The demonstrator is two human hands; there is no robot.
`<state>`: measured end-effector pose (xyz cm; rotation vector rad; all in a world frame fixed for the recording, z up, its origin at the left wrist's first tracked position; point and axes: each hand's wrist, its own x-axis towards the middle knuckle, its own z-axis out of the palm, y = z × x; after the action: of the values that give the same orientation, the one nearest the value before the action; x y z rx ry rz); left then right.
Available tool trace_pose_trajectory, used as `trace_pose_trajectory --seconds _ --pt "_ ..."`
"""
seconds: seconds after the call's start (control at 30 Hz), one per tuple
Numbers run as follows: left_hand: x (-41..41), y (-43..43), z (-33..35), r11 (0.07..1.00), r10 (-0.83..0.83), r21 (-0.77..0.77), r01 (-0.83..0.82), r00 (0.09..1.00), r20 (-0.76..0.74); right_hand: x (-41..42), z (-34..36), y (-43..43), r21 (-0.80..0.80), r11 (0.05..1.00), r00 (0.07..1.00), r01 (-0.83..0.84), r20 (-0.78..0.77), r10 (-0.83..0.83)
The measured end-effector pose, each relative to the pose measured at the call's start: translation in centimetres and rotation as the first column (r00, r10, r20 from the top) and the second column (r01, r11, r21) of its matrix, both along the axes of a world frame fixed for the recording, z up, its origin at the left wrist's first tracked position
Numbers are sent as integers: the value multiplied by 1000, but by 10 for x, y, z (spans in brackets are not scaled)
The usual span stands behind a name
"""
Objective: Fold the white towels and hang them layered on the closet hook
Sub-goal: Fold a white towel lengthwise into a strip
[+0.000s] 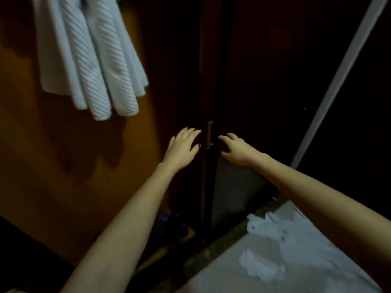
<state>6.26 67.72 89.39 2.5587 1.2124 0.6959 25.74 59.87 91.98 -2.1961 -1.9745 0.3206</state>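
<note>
Where the hook should be: cut off by the top edge of the frame; only the white towels (91, 60) show, hanging in ribbed, overlapping folds at upper left against a brown wooden panel (42, 155).
Closet doors (264, 81): centre and right, almost black; little shows beyond a vertical seam and a slim metal handle (209, 134).
Left of the handle: the left hand (182, 148), fingers straight and spread, holding nothing; whether it touches the door is unclear.
Right of the handle: the right hand (234, 150), fingers loosely bent, empty; contact with the door cannot be told.
Bottom centre: a blue object (169, 225), too dark to identify.
Lower right: a pale surface (222, 269) with crumpled white cloth (281, 235) on it, partly covered by the right forearm.
Upper right: a pale strip (338, 81) slanting down.
</note>
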Motion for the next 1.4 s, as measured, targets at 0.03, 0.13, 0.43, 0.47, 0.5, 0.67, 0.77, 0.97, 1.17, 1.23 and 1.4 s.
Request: trace_pose_trajectory --seconds 0.03,0.13,0.43,0.47,0.5,0.67,0.77,0.97,1.17,1.23,1.4 --pt "14 -8 -18 999 -29 -40 27 998 -48 16 -18 -14 -48 998 998 50 28 -49" --pt "56 -29 -66 986 -128 -128 104 971 -202 65 -65 -57 -182 964 981 192 59 -184" --pt "198 -72 -179 880 -460 -342 329 769 -444 210 -174 -161 -377 804 857 461 -48 -514" --pt "217 -75 -194 866 -488 -352 355 755 -439 224 -191 -168 -392 791 848 469 -49 -527" --pt "234 -80 -212 852 -513 -364 377 740 -435 237 -210 -174 -411 778 841 476 -46 -539" --pt "310 -91 -339 811 -577 -400 427 697 -425 289 -339 -190 -457 740 826 493 -21 -563" --pt "341 -94 -438 808 -581 -403 430 692 -428 311 -436 -196 -483 713 811 509 -9 -585" --pt "377 -93 -642 749 -633 -301 590 502 -589 340 -642 -205 -521 711 828 473 -14 -561" --pt "375 -101 -820 783 -621 -393 483 563 -546 360 -812 -208 -514 722 826 463 -44 -562" --pt "372 -103 -868 792 -611 -414 449 583 -536 367 -858 -204 -517 722 825 459 -53 -562" --pt "372 -104 -959 830 -531 -456 321 703 -473 377 -950 -194 -496 738 804 458 -124 -582"
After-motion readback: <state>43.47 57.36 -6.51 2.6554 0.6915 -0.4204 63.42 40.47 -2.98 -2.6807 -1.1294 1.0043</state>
